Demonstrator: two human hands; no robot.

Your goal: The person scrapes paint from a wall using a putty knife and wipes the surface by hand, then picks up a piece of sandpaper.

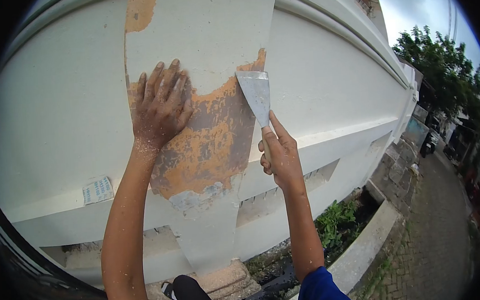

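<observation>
My right hand [282, 153] is wrapped round the handle of a paint scraper [256, 94]. The scraper's wide metal blade points up, its edge at the border of the white paint on the wall pillar [205, 36]. Below and left of the blade lies a bare patch [211, 130] of orange and grey-brown, with a ragged upper edge. My left hand [163, 105] rests flat on the left of this patch, fingers stretched upward and holding nothing. Pale flakes dot the back of that hand and the wrist.
A small printed paper packet [97, 190] sits on the wall ledge at left. Green plants [336, 221] grow in a planter strip along the wall's foot. A paved lane [434, 231] runs off at right, with a parked motorbike [430, 143]. One shoe [170, 290] shows below.
</observation>
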